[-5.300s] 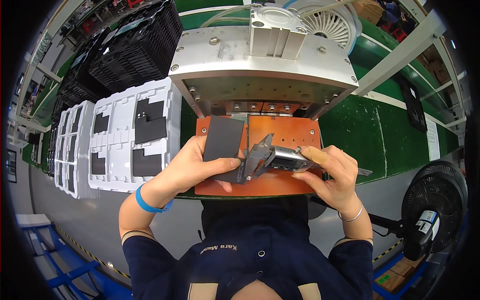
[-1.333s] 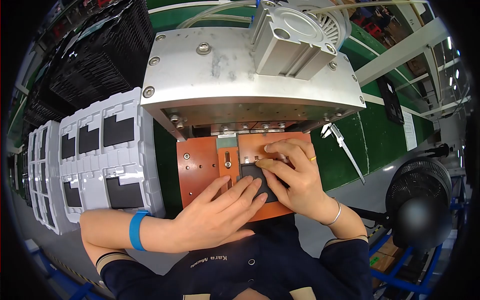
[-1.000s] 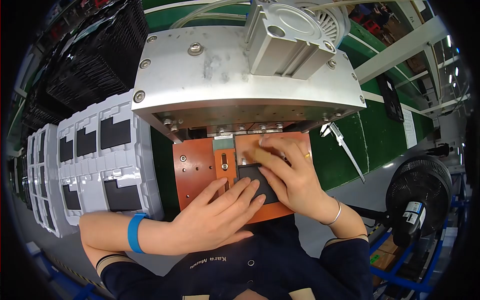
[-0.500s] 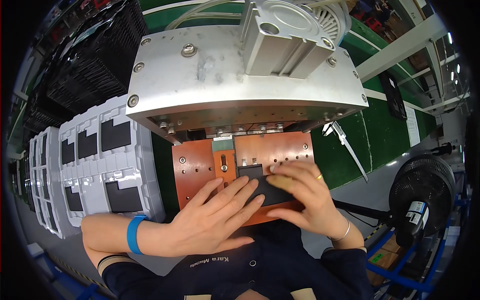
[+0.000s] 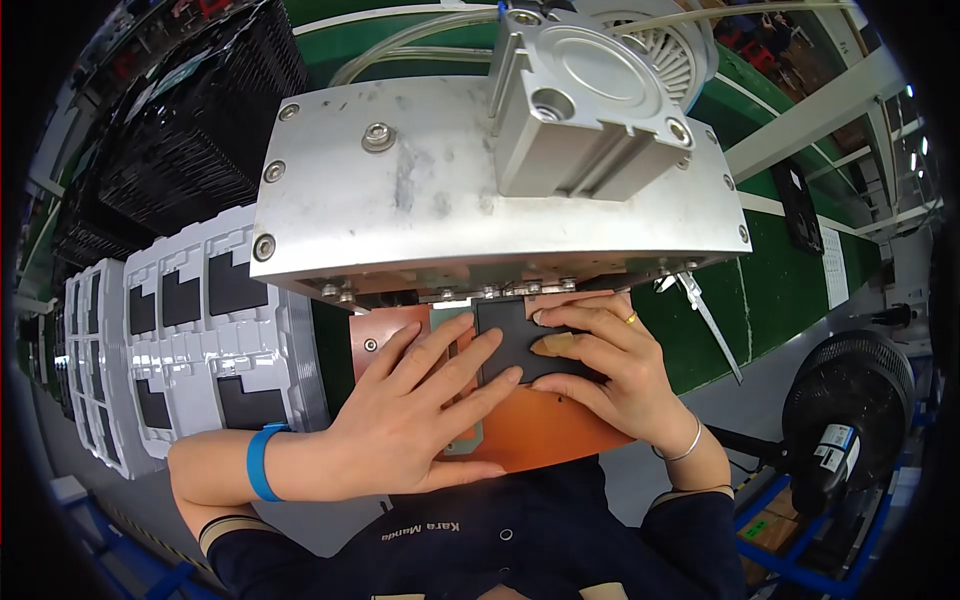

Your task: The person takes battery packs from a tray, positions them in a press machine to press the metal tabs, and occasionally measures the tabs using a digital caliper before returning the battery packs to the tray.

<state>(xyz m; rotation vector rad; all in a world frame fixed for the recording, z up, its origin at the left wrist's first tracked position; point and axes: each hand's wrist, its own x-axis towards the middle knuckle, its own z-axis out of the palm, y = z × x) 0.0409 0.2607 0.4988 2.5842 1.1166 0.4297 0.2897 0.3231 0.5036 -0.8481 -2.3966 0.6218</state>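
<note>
A dark flat piece (image 5: 502, 335) lies on the orange plate (image 5: 530, 430), its far edge at the opening of the silver press (image 5: 450, 190). My left hand (image 5: 425, 410) is spread flat, fingertips on the piece's left side and palm over the plate. On the right side of the same piece rest the fingers of my right hand (image 5: 610, 365), spread apart, with tape round one finger. Neither hand is wrapped round anything. Part of the piece is hidden under my fingers.
White trays (image 5: 210, 330) holding dark cut pieces stand at the left, with stacked black trays (image 5: 190, 130) behind them. Silver calipers (image 5: 710, 325) lie on the green bench (image 5: 660, 350) to the right. A black fan (image 5: 845, 400) stands at the far right.
The calipers have gone from my right hand to the bench. Most recently, the dark piece and both hands' fingers have moved toward the press, baring more of the orange plate's near part.
</note>
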